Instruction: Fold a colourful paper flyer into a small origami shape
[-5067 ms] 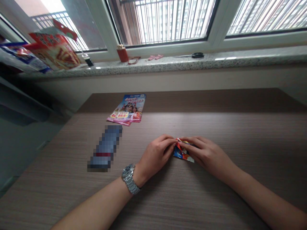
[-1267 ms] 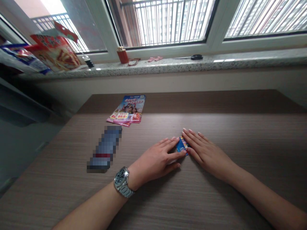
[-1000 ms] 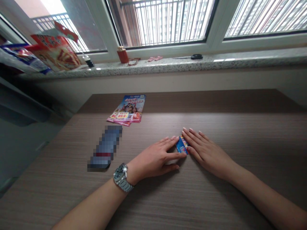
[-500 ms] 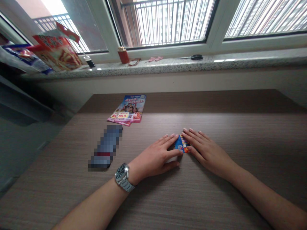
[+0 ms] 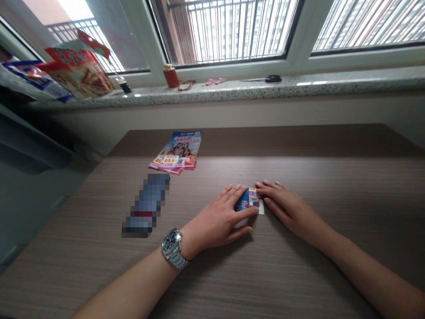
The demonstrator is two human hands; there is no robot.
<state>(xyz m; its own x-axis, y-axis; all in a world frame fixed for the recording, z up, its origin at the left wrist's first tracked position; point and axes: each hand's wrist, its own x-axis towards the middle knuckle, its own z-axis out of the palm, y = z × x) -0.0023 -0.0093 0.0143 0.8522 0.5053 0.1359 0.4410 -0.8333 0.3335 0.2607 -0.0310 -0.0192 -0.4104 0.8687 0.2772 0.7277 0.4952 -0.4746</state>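
A small folded piece of printed paper [image 5: 253, 199], blue on the left and colourful on the right, lies flat on the wooden table between my hands. A white edge shows along its right side. My left hand [image 5: 224, 217], with a steel watch on the wrist, rests over the paper's left part with fingers stretched out. The left index finger and thumb frame the print. From the right, my right hand [image 5: 287, 206] lays its outstretched fingertips at the paper's right edge. Neither hand grips the paper.
Printed flyers [image 5: 181, 150] lie stacked on the table's far left part, with a blurred dark-blue flat object [image 5: 148, 206] nearer. On the granite sill [image 5: 232, 93] are scissors [image 5: 272, 79], a red container [image 5: 171, 76], small pink items [image 5: 215, 81] and snack bags [image 5: 79, 73].
The right hand's fingers have slid slightly right, off the paper's print. More of the print and a white right edge now show. The left hand has shifted a little.
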